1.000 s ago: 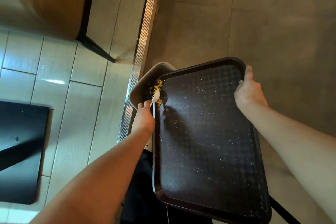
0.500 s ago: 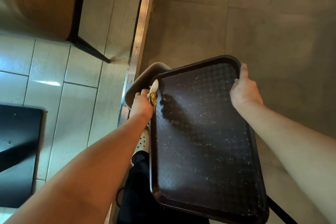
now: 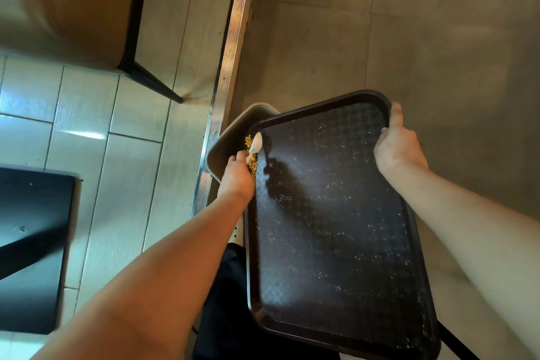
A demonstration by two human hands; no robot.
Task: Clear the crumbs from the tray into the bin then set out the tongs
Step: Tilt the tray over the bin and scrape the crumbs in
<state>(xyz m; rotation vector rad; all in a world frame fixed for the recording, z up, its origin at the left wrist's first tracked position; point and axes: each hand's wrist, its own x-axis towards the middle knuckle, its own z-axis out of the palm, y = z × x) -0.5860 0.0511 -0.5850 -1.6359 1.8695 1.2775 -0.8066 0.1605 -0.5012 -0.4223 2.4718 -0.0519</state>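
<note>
Left hand [image 3: 237, 177] gripping spoon [image 3: 255, 145]; right hand [image 3: 397, 146] gripping tray [image 3: 336, 228] edge.

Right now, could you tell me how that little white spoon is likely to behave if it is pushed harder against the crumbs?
The white spoon looks thin and plastic, so probably light and apt to flex. The left hand holds only its short handle, so it may twist. The crumbs look loose and should slide easily.
</note>
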